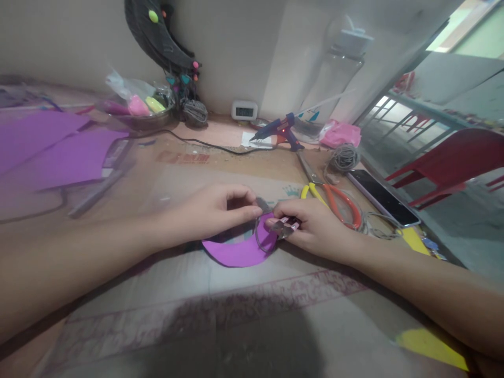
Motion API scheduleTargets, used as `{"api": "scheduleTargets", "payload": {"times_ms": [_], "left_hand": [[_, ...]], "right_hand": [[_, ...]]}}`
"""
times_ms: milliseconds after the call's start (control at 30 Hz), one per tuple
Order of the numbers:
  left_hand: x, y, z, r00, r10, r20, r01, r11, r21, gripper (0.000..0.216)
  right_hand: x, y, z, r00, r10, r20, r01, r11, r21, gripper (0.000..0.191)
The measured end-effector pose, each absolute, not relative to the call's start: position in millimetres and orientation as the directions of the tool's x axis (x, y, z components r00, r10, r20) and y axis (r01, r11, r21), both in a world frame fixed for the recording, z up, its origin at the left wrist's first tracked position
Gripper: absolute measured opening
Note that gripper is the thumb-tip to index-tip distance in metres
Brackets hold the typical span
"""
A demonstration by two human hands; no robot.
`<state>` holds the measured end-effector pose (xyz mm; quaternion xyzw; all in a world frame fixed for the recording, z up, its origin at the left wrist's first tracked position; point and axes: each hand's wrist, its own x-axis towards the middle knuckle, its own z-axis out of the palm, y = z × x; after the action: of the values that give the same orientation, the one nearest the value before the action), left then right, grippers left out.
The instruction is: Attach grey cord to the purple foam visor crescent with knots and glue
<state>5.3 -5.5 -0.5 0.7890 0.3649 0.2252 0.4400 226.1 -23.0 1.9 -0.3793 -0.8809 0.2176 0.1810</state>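
A purple crescent cut from a flat sheet (236, 254) lies on the cardboard in front of me, its right end raised between my hands. My left hand (220, 210) pinches thumb to forefinger at that end, where grey yarn (262, 205) covers the tip. A loose loop of this yarn hangs down over the purple surface. My right hand (311, 226) grips the crescent's right side, fingers curled. Small dark shiny pieces with pink marks show at its fingertips; whether they are nails or a held object is unclear.
Behind my hands are a glue gun (277, 130) with a lit red light, scissors (342, 205), a grey yarn ball (345, 157) and a phone (384, 197). Purple sheets (59, 152) lie left, near a bowl (145, 121). A dark crescent ornament (157, 39) hangs behind.
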Motion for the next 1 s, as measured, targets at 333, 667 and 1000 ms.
{"api": "scheduleTargets", "payload": {"times_ms": [333, 667, 1000], "left_hand": [[3.4, -4.6, -4.3, 0.547, 0.837, 0.002, 0.142, -0.095, 0.985, 0.023], [5.6, 1.0, -10.9, 0.446, 0.892, 0.080, 0.117, -0.146, 0.982, 0.023], [3.5, -3.1, -1.2, 0.560, 0.828, -0.001, 0.322, -0.216, 0.922, 0.033]], "right_hand": [[226.7, -21.8, 1.5, -0.621, 0.766, 0.166, 0.574, 0.588, -0.570, 0.008], [227.4, -21.1, 2.4, -0.638, 0.750, 0.173, 0.561, 0.607, -0.563, 0.010], [227.6, -21.7, 3.3, -0.668, 0.731, 0.139, 0.561, 0.617, -0.551, 0.010]]}}
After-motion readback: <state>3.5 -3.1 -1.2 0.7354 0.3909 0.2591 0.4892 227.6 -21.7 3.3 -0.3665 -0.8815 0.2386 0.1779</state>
